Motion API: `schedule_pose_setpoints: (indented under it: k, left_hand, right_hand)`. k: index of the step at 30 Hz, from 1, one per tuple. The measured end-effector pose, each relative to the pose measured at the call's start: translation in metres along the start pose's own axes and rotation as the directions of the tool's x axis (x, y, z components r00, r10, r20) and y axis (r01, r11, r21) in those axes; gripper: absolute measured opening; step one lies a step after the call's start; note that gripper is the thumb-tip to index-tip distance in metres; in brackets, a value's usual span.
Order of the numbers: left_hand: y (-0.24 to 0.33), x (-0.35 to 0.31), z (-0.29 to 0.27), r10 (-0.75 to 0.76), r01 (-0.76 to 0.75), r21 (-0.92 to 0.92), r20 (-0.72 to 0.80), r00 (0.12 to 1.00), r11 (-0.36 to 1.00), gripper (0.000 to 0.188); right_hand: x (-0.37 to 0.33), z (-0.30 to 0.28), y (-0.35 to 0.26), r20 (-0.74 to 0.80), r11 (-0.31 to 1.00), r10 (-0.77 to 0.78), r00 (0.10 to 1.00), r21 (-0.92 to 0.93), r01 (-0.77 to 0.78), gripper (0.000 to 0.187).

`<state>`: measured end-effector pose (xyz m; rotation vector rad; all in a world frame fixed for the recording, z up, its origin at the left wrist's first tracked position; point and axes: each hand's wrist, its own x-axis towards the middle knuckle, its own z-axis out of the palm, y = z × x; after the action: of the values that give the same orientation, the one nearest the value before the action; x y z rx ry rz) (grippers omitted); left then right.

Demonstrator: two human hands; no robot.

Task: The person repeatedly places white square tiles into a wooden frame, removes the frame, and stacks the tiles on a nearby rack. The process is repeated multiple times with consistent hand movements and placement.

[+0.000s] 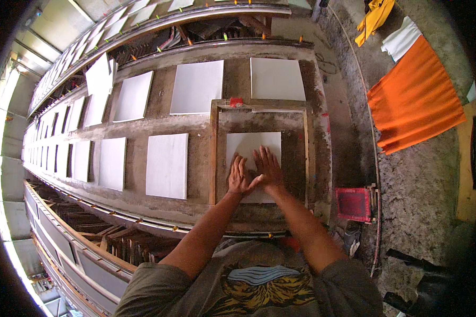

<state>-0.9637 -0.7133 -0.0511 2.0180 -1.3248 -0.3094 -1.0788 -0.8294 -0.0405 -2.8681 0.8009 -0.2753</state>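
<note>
Grey, mortar-smeared concrete forms a long bench (195, 124), on which rows of white square tiles (167, 165) are laid. Orange cloth (415, 98) is spread on the ground at right. A wooden frame (213, 158) is set around one white tile (254, 145), onto which the left hand (239, 177) and right hand (267, 168) are pressed flat, fingers (263, 155) spread wide, nothing held.

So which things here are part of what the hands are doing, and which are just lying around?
In use:
left hand
right hand
white tile under both palms
wooden frame around it

Lying about:
other white tiles
red tray
orange cloth
</note>
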Motion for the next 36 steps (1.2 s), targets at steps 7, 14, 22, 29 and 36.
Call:
schedule_pose_setpoints:
  k: [7,14,22,29,36]
  left_hand:
    - [0.016,0.000,-0.013,-0.031,0.031,0.000,0.057,0.998,1.000,0.095]
    - [0.014,-0.002,-0.010,0.013,-0.014,0.043,0.028,1.000,0.999,0.093]
    - [0.040,0.013,-0.048,-0.086,0.073,0.082,0.170,0.982,0.994,0.077]
    - [-0.012,-0.030,-0.105,-0.242,0.296,0.199,-0.254,0.936,0.934,0.059]
    - [-0.051,-0.054,-0.098,-0.527,0.521,-0.087,-0.073,0.847,0.849,0.046]
  right_hand:
    - [0.022,-0.008,0.020,0.053,0.984,0.157,0.986,0.076,-0.160,0.080]
    - [0.055,-0.014,0.032,0.015,0.971,0.221,0.975,0.086,-0.221,0.082]
    - [0.021,-0.029,0.049,-0.090,0.973,0.217,0.972,0.103,-0.208,0.080]
    - [-0.075,-0.084,0.081,-0.094,0.763,0.631,0.770,0.255,-0.594,0.082]
    - [-0.106,-0.087,0.082,0.081,0.715,0.683,0.726,0.132,-0.687,0.080]
